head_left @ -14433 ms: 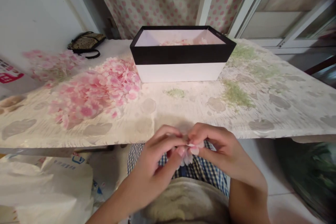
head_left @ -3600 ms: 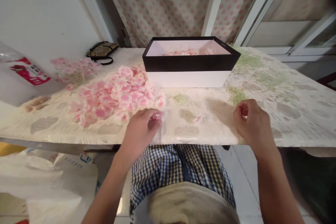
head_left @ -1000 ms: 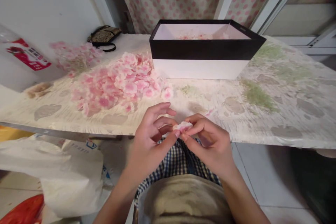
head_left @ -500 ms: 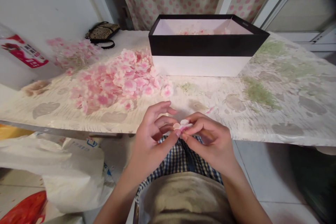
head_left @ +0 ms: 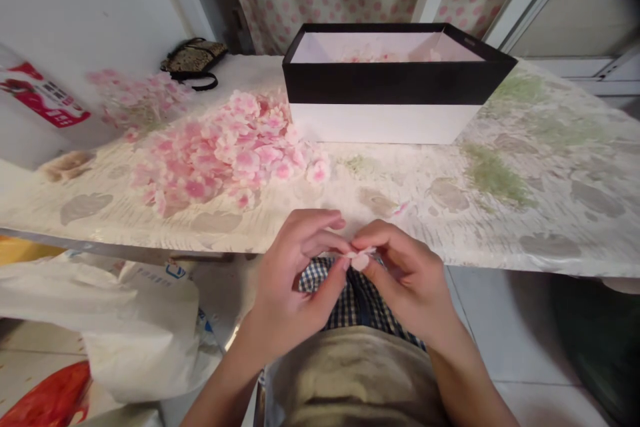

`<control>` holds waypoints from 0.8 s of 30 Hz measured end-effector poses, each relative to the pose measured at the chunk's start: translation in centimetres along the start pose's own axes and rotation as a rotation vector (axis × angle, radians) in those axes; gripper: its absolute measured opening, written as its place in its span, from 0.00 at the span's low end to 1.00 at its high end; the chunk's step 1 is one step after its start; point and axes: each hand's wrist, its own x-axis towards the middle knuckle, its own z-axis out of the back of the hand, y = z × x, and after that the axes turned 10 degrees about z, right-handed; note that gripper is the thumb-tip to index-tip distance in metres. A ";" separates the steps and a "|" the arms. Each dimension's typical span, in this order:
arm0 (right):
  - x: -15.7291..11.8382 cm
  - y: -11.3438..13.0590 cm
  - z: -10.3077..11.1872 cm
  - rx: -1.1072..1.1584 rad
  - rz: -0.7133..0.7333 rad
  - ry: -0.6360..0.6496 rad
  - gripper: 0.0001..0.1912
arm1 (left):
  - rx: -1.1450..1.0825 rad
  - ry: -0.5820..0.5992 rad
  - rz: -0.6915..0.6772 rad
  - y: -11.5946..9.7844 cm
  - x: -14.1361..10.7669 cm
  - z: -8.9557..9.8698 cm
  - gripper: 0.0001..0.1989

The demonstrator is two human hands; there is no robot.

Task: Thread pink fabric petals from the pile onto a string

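Just in front of the table's near edge, my left hand (head_left: 300, 280) and my right hand (head_left: 413, 277) meet over my lap. Between their fingertips is a small pale pink flower (head_left: 360, 259). The left thumb and forefinger pinch its left side, and the right thumb and fingers grip its right side. Beyond them on the left lies a large heap of pink and white flowers (head_left: 220, 153). A single small pink piece (head_left: 401, 207) rests on the cloth past my right hand.
A black-rimmed white box (head_left: 385, 123) with pink flowers inside stands at the back. Green bits (head_left: 500, 177) lie right of it. A patterned pouch (head_left: 197, 57) and more pink flowers (head_left: 145, 97) are at the back left. White bags (head_left: 135, 320) sit below the table's left side.
Both hands have dropped slightly toward my lap. The flower between them has turned, so its pale petals now face differently, and the left fingers have closed in more.
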 end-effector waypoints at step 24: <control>-4.2 0.5 4.0 0.006 0.024 0.043 0.09 | 0.694 0.477 -0.057 1.6 10.2 -2.8 0.11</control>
